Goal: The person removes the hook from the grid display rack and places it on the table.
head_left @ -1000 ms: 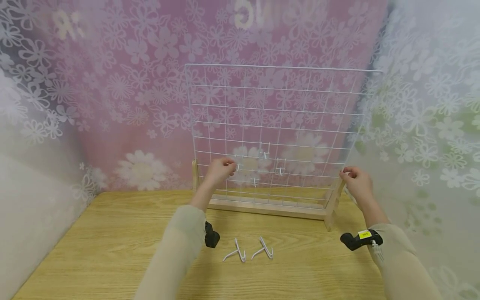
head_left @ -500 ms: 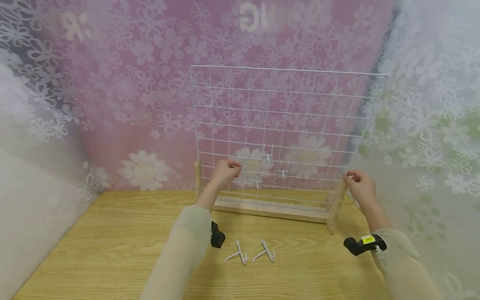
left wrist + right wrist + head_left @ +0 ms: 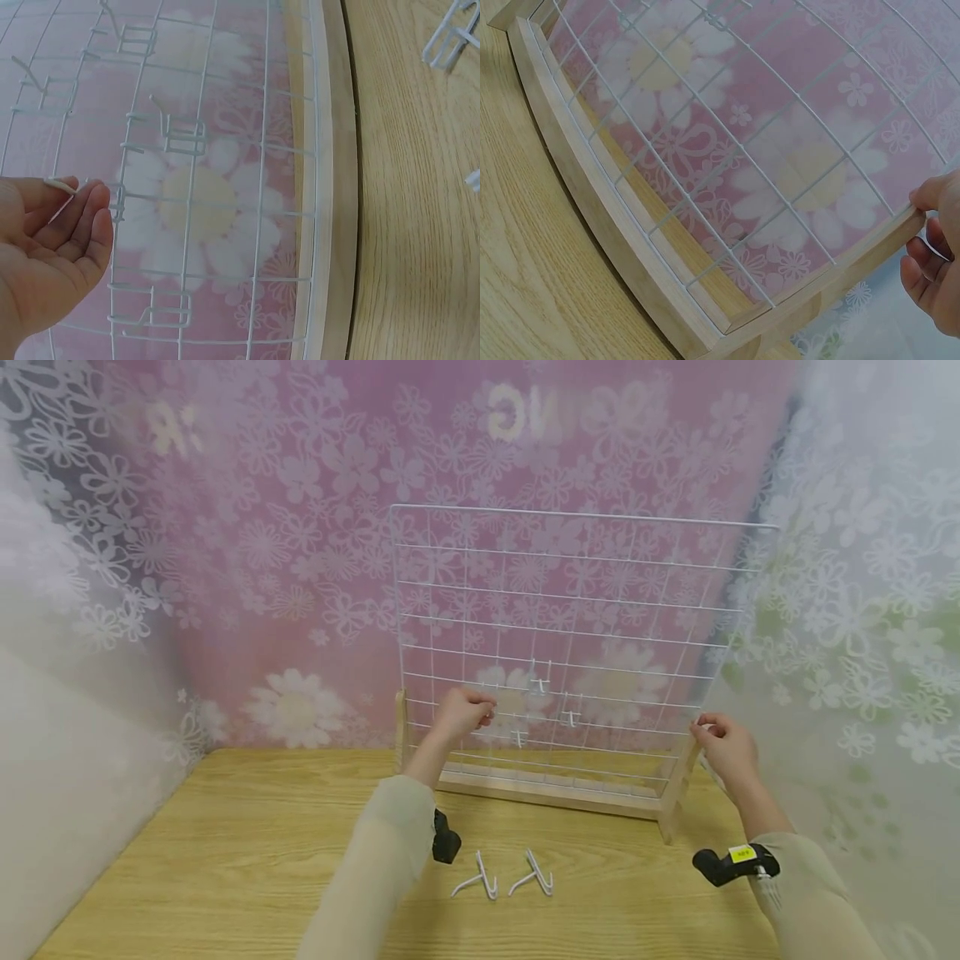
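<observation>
A white wire grid panel (image 3: 600, 602) stands in a pale wooden stand (image 3: 555, 793) on the table. At the left part of the grid, my left hand (image 3: 463, 717) pinches the prong of a white wire hook (image 3: 60, 185) between thumb and fingers; the hand hides this hook in the head view. Around it several other white hooks hang on the grid, among them one hook (image 3: 184, 136) and another hook (image 3: 169, 309). My right hand (image 3: 727, 747) grips the top of the stand's right upright (image 3: 889, 232), thumb above and fingers curled below.
Two loose white hooks, a left hook (image 3: 480, 878) and a right hook (image 3: 534, 875), lie on the wooden table (image 3: 247, 860) in front of the stand. A pink floral backdrop (image 3: 300, 568) rises behind, with patterned white walls at both sides.
The head view has shifted, so the whole scene sits slightly lower and further right. My left fingers now cover the hook that showed past them earlier. The right hand keeps its grip on the upright.
</observation>
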Demonstrator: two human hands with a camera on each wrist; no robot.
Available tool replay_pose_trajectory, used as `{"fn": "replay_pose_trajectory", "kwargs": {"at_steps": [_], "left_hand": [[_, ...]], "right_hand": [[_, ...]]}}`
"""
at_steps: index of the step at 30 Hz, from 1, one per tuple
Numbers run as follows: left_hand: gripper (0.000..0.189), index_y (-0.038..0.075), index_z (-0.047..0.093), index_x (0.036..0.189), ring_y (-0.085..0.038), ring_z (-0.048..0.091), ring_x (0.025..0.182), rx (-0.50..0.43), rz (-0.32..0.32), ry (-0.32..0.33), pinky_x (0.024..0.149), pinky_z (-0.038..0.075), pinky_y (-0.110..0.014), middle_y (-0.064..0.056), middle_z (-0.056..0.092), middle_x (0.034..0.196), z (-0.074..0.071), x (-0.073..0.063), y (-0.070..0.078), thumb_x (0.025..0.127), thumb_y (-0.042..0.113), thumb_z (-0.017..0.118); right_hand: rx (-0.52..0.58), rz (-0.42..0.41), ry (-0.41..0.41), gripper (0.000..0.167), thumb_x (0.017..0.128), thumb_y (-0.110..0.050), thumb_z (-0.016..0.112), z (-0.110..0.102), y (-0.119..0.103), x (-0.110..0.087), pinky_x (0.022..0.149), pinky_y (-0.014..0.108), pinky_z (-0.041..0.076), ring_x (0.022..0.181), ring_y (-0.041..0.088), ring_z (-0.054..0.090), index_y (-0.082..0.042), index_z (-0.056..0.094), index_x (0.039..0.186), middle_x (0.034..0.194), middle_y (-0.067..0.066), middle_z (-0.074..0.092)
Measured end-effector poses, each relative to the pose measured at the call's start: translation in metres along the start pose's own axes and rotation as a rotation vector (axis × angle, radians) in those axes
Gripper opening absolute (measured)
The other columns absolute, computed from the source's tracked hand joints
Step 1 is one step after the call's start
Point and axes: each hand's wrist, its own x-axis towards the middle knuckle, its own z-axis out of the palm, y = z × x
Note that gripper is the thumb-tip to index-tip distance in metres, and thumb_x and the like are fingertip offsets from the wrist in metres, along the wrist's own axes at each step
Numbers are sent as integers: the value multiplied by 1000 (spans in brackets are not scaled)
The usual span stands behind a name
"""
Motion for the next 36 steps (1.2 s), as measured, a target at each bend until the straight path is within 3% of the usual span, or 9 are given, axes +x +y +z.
{"fn": "replay_pose_trajectory", "kwargs": {"at_steps": [5,12,20,26,31,36], "left_hand": [[17,-5,69,96,-12,58,63,5,-8,33,59,50,-22,-15,67,80,2,1,1,88,3,57],[16,-8,68,95,-15,59,62,-36,-4,56,59,50,-24,-13,67,76,3,2,-2,85,1,60],[13,-8,68,93,-12,56,57,-124,-40,80,55,48,-21,-11,66,73,5,5,-3,85,0,60],[14,-9,67,94,-12,56,58,-187,-62,80,58,50,-24,-12,65,74,5,4,2,86,-2,58],[14,-10,66,95,-10,55,58,-227,-80,65,55,46,-19,-10,64,73,3,1,6,86,-3,58],[15,-8,67,98,-10,55,60,-213,-78,42,58,47,-21,-11,66,77,-2,-4,9,87,-1,58]], "right_hand": [[1,-3,-4,34,96,-27,48,0,1,0,49,25,35,61,10,40,4,54,110,81,5,43],[10,0,-3,35,96,-28,48,1,3,-1,48,25,36,61,12,40,4,54,110,80,5,43],[-11,1,9,36,96,-30,48,0,3,-1,49,25,36,63,12,41,3,54,110,81,4,44],[-7,-8,4,37,96,-30,47,0,3,0,49,26,36,63,13,41,3,54,111,82,6,44],[-16,-18,9,36,96,-29,48,0,4,1,48,26,36,62,12,42,3,55,111,81,6,45],[-3,-17,10,35,96,-28,48,1,6,1,47,25,36,60,10,42,4,55,111,80,5,45]]}}
